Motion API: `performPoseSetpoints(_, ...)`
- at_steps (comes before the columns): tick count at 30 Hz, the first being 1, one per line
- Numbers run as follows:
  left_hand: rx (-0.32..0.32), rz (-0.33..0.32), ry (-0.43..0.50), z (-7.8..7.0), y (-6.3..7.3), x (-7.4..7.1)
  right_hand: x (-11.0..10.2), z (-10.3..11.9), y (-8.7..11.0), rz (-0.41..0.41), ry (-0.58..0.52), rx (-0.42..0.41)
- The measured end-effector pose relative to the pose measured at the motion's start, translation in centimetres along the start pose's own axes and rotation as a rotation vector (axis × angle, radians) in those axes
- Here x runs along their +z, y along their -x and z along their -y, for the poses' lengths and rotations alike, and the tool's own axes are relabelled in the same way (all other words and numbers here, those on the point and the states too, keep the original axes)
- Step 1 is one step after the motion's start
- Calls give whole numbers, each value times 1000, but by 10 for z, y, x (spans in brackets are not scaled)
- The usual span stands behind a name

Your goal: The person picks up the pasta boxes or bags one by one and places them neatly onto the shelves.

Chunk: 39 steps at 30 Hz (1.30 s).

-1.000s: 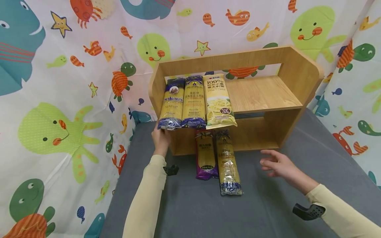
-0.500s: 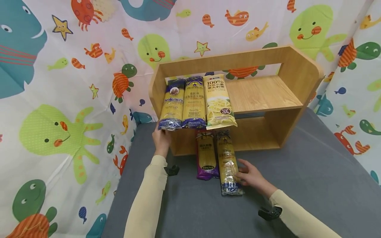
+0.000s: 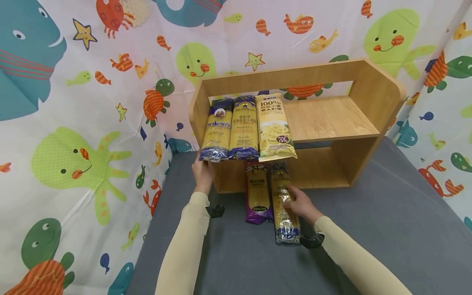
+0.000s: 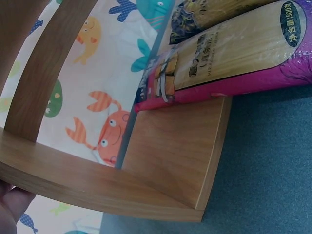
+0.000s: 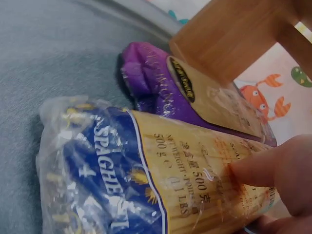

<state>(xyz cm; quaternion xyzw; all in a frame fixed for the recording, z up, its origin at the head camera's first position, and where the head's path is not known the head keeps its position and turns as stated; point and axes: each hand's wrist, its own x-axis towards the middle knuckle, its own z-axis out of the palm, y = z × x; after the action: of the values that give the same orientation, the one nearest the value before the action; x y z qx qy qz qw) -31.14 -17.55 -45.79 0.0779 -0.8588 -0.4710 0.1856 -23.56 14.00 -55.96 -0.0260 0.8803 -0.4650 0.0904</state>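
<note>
My right hand (image 3: pixel 301 204) holds a blue-ended spaghetti pack (image 3: pixel 285 221) by its right side, around mid-length. In the right wrist view the thumb lies across the printed front of the clear wrapper, with other fingers at the lower edge. This pack lies with its far end in the lower compartment of a wooden shelf (image 3: pixel 332 119) and its near end on the grey cloth. Beside it lies a purple-ended pasta pack (image 3: pixel 259 196). My left hand (image 3: pixel 203 174) grips the shelf's left side panel (image 4: pixel 97 185); its fingers are partly hidden behind the wood.
On the upper board, left to right, lie an Ankara pasta pack (image 3: pixel 217 133), a blue-and-yellow spaghetti pack (image 3: pixel 244 127) and a pale yellow noodle pack (image 3: pixel 274 127), their ends jutting past the front edge. A sea-animal curtain (image 3: pixel 228 37) hangs behind. Grey cloth (image 3: pixel 236 262) covers the surface.
My right hand has come left from the bare cloth to the blue-ended spaghetti pack and taken hold of it. The left hand stays on the shelf; the packs lie as before.
</note>
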Motion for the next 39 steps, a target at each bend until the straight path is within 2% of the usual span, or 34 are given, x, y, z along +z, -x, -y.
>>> performPoseSetpoints(6,2,-2,-5,-1,1,-1,-2,1,1,19,50,-12)
performPoseSetpoints(13,1,4,-24,-1,1,0,-7,-8,22,23,31,-80)
performPoseSetpoints(16,3,8,-13,-1,1,-1,-11,-12,36,31,-43,-82)
performPoseSetpoints(21,3,14,11,-1,2,-2,-17,-21,67,41,-228,0)
performPoseSetpoints(25,9,1,-1,-3,5,-1,-23,-32,96,28,-327,29)
performPoseSetpoints(29,5,22,10,-1,5,1,-32,-44,125,-1,-347,67)
performPoseSetpoints(36,24,10,3,3,3,1,-65,-49,164,-77,-248,98)
performPoseSetpoints(39,23,6,9,4,2,1,-87,-46,174,-81,-341,67)
